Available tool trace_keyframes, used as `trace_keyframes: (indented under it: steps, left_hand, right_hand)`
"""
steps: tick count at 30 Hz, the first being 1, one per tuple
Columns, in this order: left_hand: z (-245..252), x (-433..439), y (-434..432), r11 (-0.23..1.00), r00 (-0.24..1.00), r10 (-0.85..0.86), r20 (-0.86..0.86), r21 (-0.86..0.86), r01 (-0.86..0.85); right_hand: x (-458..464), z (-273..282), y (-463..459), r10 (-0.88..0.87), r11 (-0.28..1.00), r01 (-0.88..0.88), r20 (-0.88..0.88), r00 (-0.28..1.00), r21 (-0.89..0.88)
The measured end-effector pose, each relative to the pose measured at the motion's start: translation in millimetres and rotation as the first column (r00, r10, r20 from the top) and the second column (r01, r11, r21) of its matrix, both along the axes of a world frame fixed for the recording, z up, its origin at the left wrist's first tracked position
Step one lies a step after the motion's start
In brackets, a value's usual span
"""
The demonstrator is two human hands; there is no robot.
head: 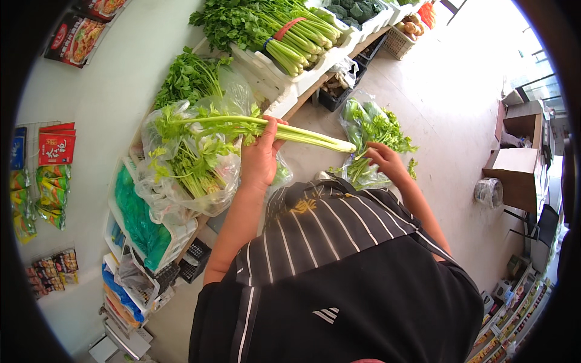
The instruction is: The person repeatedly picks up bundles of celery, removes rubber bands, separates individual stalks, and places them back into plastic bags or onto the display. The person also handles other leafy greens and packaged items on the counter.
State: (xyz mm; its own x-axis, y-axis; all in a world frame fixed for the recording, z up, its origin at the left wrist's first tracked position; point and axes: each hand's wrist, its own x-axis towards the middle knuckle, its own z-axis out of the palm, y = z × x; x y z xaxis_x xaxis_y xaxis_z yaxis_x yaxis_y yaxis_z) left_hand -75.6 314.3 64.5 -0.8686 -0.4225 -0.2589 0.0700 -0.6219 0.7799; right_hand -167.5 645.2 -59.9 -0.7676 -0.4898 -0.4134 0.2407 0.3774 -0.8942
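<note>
My left hand (265, 152) is closed round the middle of a small bunch of celery (313, 137), its leaves to the left and its pale root end to the right. Just right of that end is my right hand (383, 159), with its fingers bent near a thin stem or strip; whether it grips this is unclear. A clear plastic bag (152, 179) on the stand at the left holds more leafy celery (195, 170). Below my right hand, low by the floor, leafy greens (374, 129) lie in and on clear plastic bags.
A white foam box (281, 86) with banded celery bundles (295, 41) stands at the top. Black crates (333, 97) sit beneath the stand. At the left is a white crate (170, 254) lined with green plastic. Cardboard boxes (517, 181) stand at the right.
</note>
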Motion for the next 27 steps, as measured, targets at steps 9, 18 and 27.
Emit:
trace_keyframes:
  steps: [9, 18, 27]
  left_hand:
    - [11, 27, -18, 0.996, 0.999, 0.035, 0.024, -0.086, -0.033]
    - [12, 46, -16, 0.966, 0.992, -0.052, 0.111, -0.246, 0.078]
    - [-2, 45, -1, 0.941, 0.981, -0.082, 0.176, -0.311, 0.135]
  right_hand:
    - [5, 60, -91, 0.185, 0.978, -0.163, 0.179, 0.966, -0.127]
    - [12, 35, -97, 0.26, 0.96, -0.227, 0.218, 0.941, -0.166]
    - [24, -1, -77, 0.255, 0.967, -0.242, 0.261, 0.931, -0.083]
